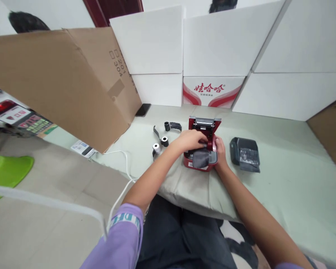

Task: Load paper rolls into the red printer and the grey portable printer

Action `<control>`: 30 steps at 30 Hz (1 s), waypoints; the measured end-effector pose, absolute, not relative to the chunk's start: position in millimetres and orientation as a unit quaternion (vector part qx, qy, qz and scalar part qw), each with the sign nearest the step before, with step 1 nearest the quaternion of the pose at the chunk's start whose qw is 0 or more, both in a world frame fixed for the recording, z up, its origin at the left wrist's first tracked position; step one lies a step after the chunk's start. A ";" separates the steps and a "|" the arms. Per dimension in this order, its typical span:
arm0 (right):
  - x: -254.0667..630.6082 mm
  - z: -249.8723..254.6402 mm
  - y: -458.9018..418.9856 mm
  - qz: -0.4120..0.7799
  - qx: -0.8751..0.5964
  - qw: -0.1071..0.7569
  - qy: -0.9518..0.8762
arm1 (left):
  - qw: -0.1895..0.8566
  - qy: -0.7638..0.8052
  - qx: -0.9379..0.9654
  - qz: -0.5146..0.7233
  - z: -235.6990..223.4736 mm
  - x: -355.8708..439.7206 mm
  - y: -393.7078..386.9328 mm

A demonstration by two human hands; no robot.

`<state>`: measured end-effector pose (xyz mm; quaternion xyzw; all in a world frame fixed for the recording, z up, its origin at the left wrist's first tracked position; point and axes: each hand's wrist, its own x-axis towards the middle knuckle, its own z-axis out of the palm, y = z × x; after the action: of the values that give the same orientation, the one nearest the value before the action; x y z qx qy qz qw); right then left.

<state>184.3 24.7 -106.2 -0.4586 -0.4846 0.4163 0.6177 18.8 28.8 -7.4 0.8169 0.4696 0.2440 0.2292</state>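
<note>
A small red printer (201,164) stands on the pale green padded surface (282,179) with its lid (204,124) raised. My left hand (189,140) reaches over its open top, fingers curled down into the inside. My right hand (220,150) presses against the printer's right side, fingers closed on the casing. A strip of dark grey material (201,158) hangs out of the front of the printer. What my left fingers grip inside is hidden.
Left of the printer lie small rolls (165,141) and dark strips (176,126). A dark grey device (245,154) sits to the right. A large brown cardboard box (64,82) leans at the left, white boxes (221,45) stand behind. A phone (143,110) lies by them; a white cable (120,198) trails off the edge.
</note>
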 end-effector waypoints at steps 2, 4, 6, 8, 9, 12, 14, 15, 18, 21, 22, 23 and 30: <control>184.8 -107.3 26.2 0.419 -0.456 0.617 -0.485 | 0.209 0.489 0.820 0.211 -6.7 31.5 34.1; 185.4 -108.4 27.2 0.423 -0.453 0.616 -0.487 | 0.215 0.508 0.811 0.194 -7.6 39.5 35.4; 185.9 -109.5 27.7 0.425 -0.453 0.610 -0.491 | 0.231 0.525 0.797 0.189 -8.5 43.0 34.9; 186.3 -110.6 28.0 0.428 -0.455 0.607 -0.492 | 0.242 0.538 0.786 0.187 -8.6 43.5 34.1; 186.4 -111.2 28.1 0.430 -0.455 0.607 -0.490 | 0.242 0.539 0.785 0.187 -8.0 43.0 33.6; 186.4 -111.8 28.2 0.429 -0.452 0.610 -0.489 | 0.224 0.520 0.797 0.207 -2.5 37.8 28.9; 186.0 -110.8 27.7 0.426 -0.451 0.611 -0.492 | 0.213 0.488 0.813 0.236 4.5 29.4 21.4; 185.7 -109.8 27.3 0.423 -0.452 0.611 -0.493 | 0.209 0.469 0.819 0.255 8.6 23.0 16.2; 184.7 -105.8 25.1 0.416 -0.458 0.612 -0.492 | 0.215 0.459 0.798 0.327 19.6 -4.7 -0.5; 184.2 -103.2 23.4 0.416 -0.464 0.606 -0.493 | 0.210 0.556 0.689 0.416 22.4 -40.9 -6.9; 184.2 -103.0 23.3 0.419 -0.464 0.605 -0.493 | 0.192 0.593 0.654 0.429 20.7 -52.8 -5.1; 184.3 -103.1 23.4 0.422 -0.463 0.605 -0.491 | 0.167 0.629 0.627 0.429 17.7 -63.8 -1.3; 185.8 -105.6 25.0 0.427 -0.462 0.605 -0.487 | 0.123 0.765 0.570 0.274 -19.5 -97.6 34.2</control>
<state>185.8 25.0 -105.6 -0.4621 -0.4875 0.4270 0.6053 -97.6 34.2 -19.5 0.5700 0.7646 0.2741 0.1234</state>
